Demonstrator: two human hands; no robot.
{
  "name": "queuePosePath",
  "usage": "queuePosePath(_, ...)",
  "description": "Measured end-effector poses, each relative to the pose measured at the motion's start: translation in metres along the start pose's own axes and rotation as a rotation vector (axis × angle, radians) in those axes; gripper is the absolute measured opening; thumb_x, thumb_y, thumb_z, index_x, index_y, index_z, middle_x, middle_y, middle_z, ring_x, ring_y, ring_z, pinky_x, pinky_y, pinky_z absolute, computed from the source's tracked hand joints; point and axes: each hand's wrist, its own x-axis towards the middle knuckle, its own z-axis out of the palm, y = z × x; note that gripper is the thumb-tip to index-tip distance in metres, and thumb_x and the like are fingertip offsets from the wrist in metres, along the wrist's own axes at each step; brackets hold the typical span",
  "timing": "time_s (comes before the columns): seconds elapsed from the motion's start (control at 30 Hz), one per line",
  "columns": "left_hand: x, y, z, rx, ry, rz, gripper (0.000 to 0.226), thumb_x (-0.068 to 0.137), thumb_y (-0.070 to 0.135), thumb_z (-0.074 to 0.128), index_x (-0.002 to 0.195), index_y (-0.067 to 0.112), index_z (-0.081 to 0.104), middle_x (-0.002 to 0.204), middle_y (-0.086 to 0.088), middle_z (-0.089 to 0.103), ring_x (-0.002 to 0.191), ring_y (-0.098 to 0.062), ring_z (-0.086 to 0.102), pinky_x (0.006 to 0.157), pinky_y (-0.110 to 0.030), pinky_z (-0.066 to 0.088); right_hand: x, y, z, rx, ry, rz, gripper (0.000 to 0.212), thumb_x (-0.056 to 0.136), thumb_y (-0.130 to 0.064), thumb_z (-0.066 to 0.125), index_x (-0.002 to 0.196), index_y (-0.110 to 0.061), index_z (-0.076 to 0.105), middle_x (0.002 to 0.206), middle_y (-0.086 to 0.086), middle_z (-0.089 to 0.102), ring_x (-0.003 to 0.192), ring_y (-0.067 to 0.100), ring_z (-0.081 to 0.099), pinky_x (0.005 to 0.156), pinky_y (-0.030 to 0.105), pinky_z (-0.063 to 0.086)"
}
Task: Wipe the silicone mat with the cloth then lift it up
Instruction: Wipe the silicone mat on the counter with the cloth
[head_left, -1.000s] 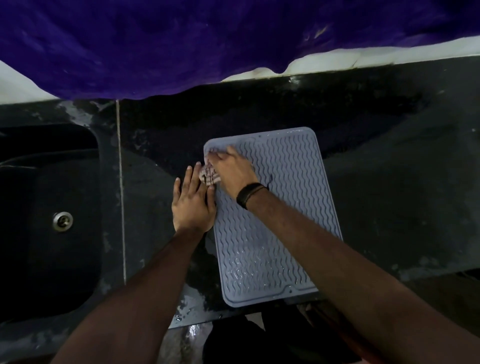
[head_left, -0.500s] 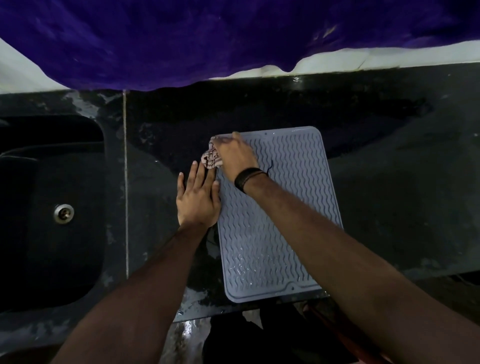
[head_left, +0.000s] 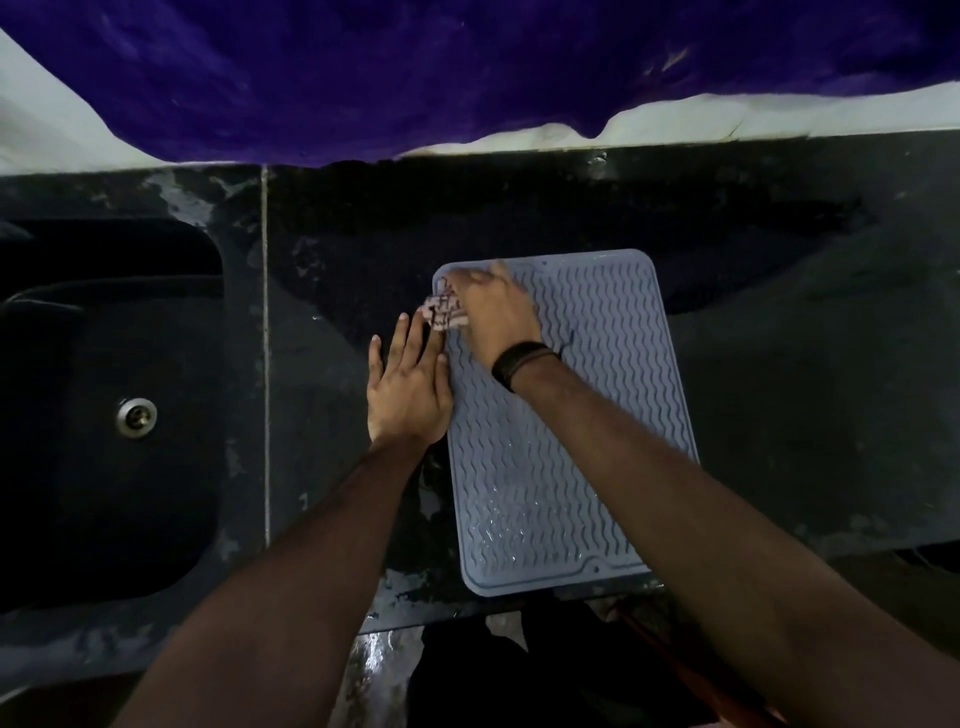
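At far left we see a dark sink (head_left: 104, 467) whose basin is mostly lost in shadow; only its metal drain (head_left: 136, 417) reads clearly, and the sink's left edge is cut off by the frame. A pale seam line (head_left: 266, 364) runs down the black countertop (head_left: 805, 389) beside it. Above, a purple cloth-like mass (head_left: 415, 67) fills the top of the view; we cannot identify it.

Our left hand (head_left: 408, 387) lies flat with straight fingers on the counter, its thumb side touching the left edge of the silicone mat (head_left: 571, 441). The mat lies flat on the counter, near edge at the counter's front. The cloth (head_left: 443, 310), a small patterned wad, sits at the mat's far left corner, largely hidden under our right hand (head_left: 493, 317), whose fingers are blurred as they press and curl over it. A dark wristband (head_left: 519, 361) circles that wrist.

No writing or brand is legible anywhere.

Compared with half a second ago, the right hand and cloth remain at the same corner, and the left hand stays flat.
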Motion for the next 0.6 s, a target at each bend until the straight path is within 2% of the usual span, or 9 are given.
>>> queuePosePath(0.07, 0.0, 0.001, 0.001, -0.001, 0.015, -0.011, 0.058, 0.107, 0.036, 0.016, 0.159, 0.017, 0.035, 0.169, -0.003, 0.026, 0.159, -0.019, 0.011, 0.128, -0.05, 0.006, 0.006, -0.006, 0.007, -0.036, -0.044, -0.026, 0.038, 0.091, -0.009, 0.046, 0.129, -0.013, 0.052, 0.128, 0.005, 0.059, 0.125, 0.027, 0.04, 0.094, 0.04, 0.047)
queuePosePath(0.2, -0.002, 0.0, 0.0, 0.03, -0.017, -0.006, 0.064, 0.102, 0.038, 0.015, 0.164, 0.022, 0.02, 0.172, 0.001, 0.013, 0.159, -0.018, 0.005, 0.128, -0.049, 0.002, -0.03, 0.0, 0.019, -0.018, -0.024, -0.051, 0.041, 0.091, -0.016, 0.043, 0.131, -0.017, 0.053, 0.133, 0.001, 0.057, 0.123, 0.026, 0.042, 0.095, 0.04, 0.043)
queuePosePath(0.3, -0.002, -0.002, -0.001, 0.05, -0.058, 0.013, 0.068, 0.1, 0.044, 0.008, 0.165, 0.023, 0.01, 0.173, 0.0, 0.004, 0.159, -0.018, -0.002, 0.128, -0.05, -0.002, -0.071, 0.004, 0.021, -0.036, -0.033, -0.065, 0.051, 0.083, -0.008, 0.054, 0.133, -0.019, 0.052, 0.134, 0.0, 0.057, 0.123, 0.028, 0.044, 0.097, 0.042, 0.04)
queuePosePath(0.4, -0.002, -0.001, -0.002, 0.015, -0.046, 0.007, 0.058, 0.109, 0.037, 0.014, 0.165, 0.022, 0.014, 0.173, -0.001, 0.009, 0.159, -0.019, 0.0, 0.127, -0.051, 0.0, -0.102, 0.002, 0.023, -0.075, -0.104, -0.065, 0.059, 0.082, -0.01, 0.06, 0.138, -0.022, 0.047, 0.14, -0.004, 0.052, 0.127, 0.024, 0.04, 0.101, 0.039, 0.036)
queuePosePath(0.5, -0.002, 0.002, -0.003, -0.03, -0.011, -0.008, 0.053, 0.111, 0.032, 0.023, 0.164, 0.021, 0.024, 0.172, -0.002, 0.017, 0.159, -0.019, 0.006, 0.127, -0.051, 0.002, -0.109, 0.005, 0.019, -0.053, -0.137, -0.075, 0.053, 0.082, -0.015, 0.063, 0.134, -0.025, 0.052, 0.133, -0.004, 0.058, 0.123, 0.023, 0.042, 0.097, 0.038, 0.039)
queuePosePath(0.6, -0.001, 0.0, -0.002, -0.015, -0.005, 0.014, 0.054, 0.111, 0.03, 0.027, 0.164, 0.021, 0.023, 0.172, -0.002, 0.015, 0.159, -0.02, 0.005, 0.127, -0.052, 0.002, -0.088, 0.008, 0.009, -0.02, -0.047, -0.014, 0.046, 0.079, -0.01, 0.065, 0.123, -0.023, 0.058, 0.123, -0.002, 0.064, 0.117, 0.024, 0.047, 0.094, 0.039, 0.046)
